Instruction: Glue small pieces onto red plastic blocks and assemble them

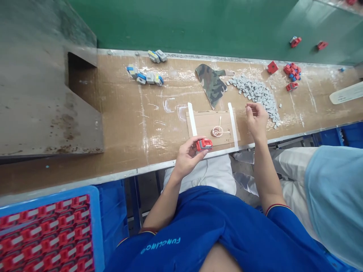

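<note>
My left hand [188,157] is closed round a red and grey toy part [204,144] at the near edge of a cardboard piece [210,117] taped to the bench. On that cardboard sits a small round cup [217,131] with two white sticks across it. To its right my right hand [256,116] hovers beside a heap of small grey pieces [256,90], thumb and fingertips pressed together; whatever they hold is too small to make out. A camouflage cloth [211,84] lies beyond the cardboard.
Grey, blue and yellow parts [150,78] lie at the back left, red parts [292,70] at the back right. A metal housing [51,102] stands at the left. A blue crate [96,226] of red parts is at the lower left. A person in light blue [334,200] is at the right.
</note>
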Motion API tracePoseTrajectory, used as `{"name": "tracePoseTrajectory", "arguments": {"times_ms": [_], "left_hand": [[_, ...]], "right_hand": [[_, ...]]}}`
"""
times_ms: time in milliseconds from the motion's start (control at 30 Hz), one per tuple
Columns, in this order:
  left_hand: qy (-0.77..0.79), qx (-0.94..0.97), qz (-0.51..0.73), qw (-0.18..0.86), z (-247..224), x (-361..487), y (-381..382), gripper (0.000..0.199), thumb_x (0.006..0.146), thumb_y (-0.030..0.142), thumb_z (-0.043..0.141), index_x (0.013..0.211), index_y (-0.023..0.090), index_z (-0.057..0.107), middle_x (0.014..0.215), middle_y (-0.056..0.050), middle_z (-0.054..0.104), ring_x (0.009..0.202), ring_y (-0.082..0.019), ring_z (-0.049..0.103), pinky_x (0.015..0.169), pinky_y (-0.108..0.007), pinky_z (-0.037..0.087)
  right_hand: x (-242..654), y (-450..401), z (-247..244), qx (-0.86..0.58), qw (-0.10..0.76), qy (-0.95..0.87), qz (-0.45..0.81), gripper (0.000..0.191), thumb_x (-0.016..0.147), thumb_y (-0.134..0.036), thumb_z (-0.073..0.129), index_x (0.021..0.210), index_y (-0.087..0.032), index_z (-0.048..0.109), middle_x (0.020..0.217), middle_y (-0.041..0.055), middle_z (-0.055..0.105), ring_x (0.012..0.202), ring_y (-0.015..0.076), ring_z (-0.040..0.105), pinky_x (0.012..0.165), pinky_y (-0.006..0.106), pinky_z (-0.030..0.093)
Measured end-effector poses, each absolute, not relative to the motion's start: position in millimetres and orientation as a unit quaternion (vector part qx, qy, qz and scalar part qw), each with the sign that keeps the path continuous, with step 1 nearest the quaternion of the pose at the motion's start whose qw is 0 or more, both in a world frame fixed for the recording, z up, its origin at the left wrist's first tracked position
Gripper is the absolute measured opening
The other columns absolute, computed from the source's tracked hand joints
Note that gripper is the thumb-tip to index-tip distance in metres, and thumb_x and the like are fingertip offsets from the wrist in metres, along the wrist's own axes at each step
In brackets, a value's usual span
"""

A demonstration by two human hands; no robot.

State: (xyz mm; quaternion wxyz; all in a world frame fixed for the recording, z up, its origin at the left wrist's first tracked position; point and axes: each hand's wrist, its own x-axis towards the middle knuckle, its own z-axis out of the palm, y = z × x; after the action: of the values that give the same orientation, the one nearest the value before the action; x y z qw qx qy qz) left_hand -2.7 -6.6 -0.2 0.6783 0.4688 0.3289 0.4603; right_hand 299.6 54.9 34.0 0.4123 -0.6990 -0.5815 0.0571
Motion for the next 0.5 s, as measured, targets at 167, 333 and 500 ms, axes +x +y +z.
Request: {"name": "tracePoseTrajectory", "arguments": {"times_ms": [167,333,500], "left_hand": [[0.326,0.450,0.479,0.680,2,-21,-19,0.041,0.085,0.026,0.084,0.123,0.019,0.069,0.113,-0.008,0.077,0.099,-0.017,0.077,0.090,-0.027,0.063],[0.360,0.447,0.492,0.654,2,-50,-37,0.041,0.085,0.026,0.084,0.123,0.020,0.072,0.110,-0.007,0.077,0.100,-0.015,0.076,0.091,-0.024,0.060],[0.398,0.420,0.510,0.636,2,-68,-50,0.043,0.085,0.029,0.084,0.125,0.019,0.071,0.112,-0.009,0.077,0.100,-0.017,0.075,0.090,-0.026,0.060]], "right_hand": [[273,121,50,-0.609,0.350,-0.706,0.092,0.021,0.096,-0.037,0.055,0.099,-0.022,0.069,0.098,0.0077,0.076,0.078,0.0190,0.068,0.074,0.035,0.055],[187,207,74,-0.472,0.200,-0.841,0.173,0.018,0.092,-0.028,0.061,0.107,-0.020,0.068,0.110,0.0091,0.074,0.087,0.0205,0.068,0.086,0.038,0.055],[99,262,63,-0.468,0.091,-0.857,0.196,0.035,0.086,-0.027,0.073,0.118,-0.016,0.064,0.128,0.0171,0.069,0.102,0.0283,0.067,0.097,0.046,0.053]]}}
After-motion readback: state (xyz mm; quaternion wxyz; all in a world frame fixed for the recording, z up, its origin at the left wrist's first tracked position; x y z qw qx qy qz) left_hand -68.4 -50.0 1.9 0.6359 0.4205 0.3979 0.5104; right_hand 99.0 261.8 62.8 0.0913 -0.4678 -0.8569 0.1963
